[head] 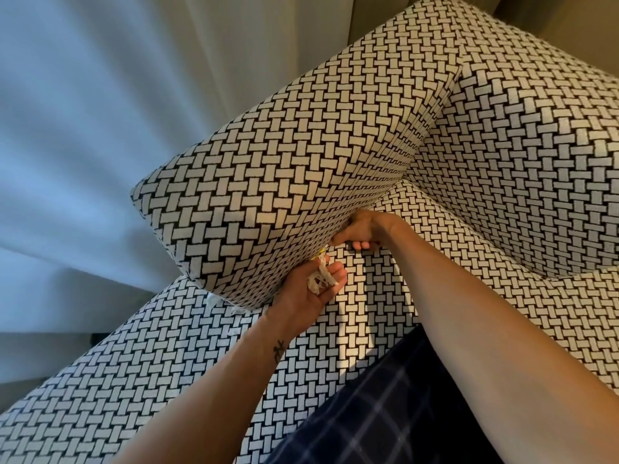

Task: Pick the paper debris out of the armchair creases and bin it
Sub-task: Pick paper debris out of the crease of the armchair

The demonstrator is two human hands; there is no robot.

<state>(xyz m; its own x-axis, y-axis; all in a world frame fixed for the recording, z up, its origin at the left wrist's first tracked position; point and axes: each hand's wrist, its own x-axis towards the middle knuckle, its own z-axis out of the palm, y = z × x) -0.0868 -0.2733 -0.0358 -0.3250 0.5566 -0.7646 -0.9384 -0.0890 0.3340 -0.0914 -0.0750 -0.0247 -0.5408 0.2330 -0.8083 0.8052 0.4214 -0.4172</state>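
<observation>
Armchair: black-and-white basket-weave upholstered armchair [502, 135], seen from above.
Crease: seam between the armrest [284, 169] and the seat cushion [368, 296], where debris lodges.
Left hand: left hand [311, 289], palm up and cupped just beside the crease, cradling a wad of shredded white paper debris [321, 279]; it likely serves as a collecting tray.
Right hand: right hand [361, 229], fingers curled and dug into the crease; whether it pinches anything cannot be told.
Remaining debris: pale scraps [212, 300] under the armrest front.
Bin: not in view.
</observation>
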